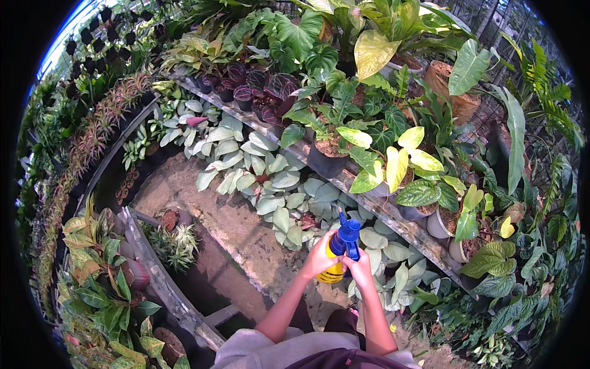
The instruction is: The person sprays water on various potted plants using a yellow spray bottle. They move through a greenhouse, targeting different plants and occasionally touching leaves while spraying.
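Note:
A pump spray bottle (331,273) with a yellow body and a blue head is held in front of me, its nozzle pointing away. My left hand (319,256) wraps around the bottle's left side, just below the blue collar. On the right, my right hand (358,268) grips the blue handle, with the thumb near the bottle. Beyond the nozzle spreads a mass of silvery-green leaves (281,180) at ground level, beside a raised bench edge (368,210). The bottle partly hides the fingers of both hands.
Potted plants crowd the bench, among them a black pot (327,159), a white pot (440,223) and yellow-green leaves (396,168). A concrete path (216,217) runs ahead of me. Another bench edge (161,281) with leafy plants (99,276) curves along my left.

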A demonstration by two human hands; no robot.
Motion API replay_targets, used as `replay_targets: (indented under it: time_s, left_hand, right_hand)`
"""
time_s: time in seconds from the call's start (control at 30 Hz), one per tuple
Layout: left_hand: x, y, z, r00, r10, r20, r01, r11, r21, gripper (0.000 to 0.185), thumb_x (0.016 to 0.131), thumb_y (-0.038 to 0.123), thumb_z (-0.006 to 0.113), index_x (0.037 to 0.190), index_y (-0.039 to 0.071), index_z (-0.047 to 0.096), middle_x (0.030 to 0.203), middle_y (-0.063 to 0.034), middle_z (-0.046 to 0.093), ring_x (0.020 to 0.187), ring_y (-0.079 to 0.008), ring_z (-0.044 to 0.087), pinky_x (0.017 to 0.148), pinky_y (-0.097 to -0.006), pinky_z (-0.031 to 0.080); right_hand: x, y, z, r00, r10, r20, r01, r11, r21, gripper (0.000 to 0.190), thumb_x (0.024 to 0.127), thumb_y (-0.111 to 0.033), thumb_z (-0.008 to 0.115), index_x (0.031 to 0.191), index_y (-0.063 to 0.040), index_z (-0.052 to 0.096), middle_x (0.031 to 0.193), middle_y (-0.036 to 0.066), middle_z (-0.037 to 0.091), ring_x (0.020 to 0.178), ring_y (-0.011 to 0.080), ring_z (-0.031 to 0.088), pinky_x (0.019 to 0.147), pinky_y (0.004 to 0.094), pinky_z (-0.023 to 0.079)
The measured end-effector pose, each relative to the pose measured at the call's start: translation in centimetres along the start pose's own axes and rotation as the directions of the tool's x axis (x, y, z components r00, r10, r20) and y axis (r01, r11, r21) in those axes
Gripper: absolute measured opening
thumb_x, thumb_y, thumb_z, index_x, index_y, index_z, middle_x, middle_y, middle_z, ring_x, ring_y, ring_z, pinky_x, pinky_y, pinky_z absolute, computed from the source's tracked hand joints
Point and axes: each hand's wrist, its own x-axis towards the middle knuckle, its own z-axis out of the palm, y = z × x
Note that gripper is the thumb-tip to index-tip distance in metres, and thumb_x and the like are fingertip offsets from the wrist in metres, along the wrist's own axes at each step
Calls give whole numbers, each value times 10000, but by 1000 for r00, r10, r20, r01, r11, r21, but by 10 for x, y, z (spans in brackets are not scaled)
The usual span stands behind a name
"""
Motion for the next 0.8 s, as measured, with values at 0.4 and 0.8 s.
replay_targets:
  time_s: [0.4, 0.8]
  left_hand:
    - [-23, -32, 44, 943, -26, 333, 21, 1000, 21, 843, 552, 86, 745, 1317, 41, 393, 1244, -175, 510, 1179, -321, 491, 991, -384, 397]
    - [-40, 30, 94, 963, 130, 237, -156, 983, 96, 750, 617, 72, 758, 1291, 29, 431, 1263, -152, 511, 1163, -309, 515, 991, -373, 414]
  right_hand:
    - [-44, 28, -6, 938, 112, -327, -98, 993, 59, 112, 692, 26, 587, 751, -32, 512, 609, 34, 530, 501, 122, 503, 505, 258, 413]
    - [-95, 8, -63, 944, -17, -331, 38, 998, 59, 80, 700, 21, 599, 743, -15, 540, 592, 30, 551, 493, 110, 508, 495, 251, 402]
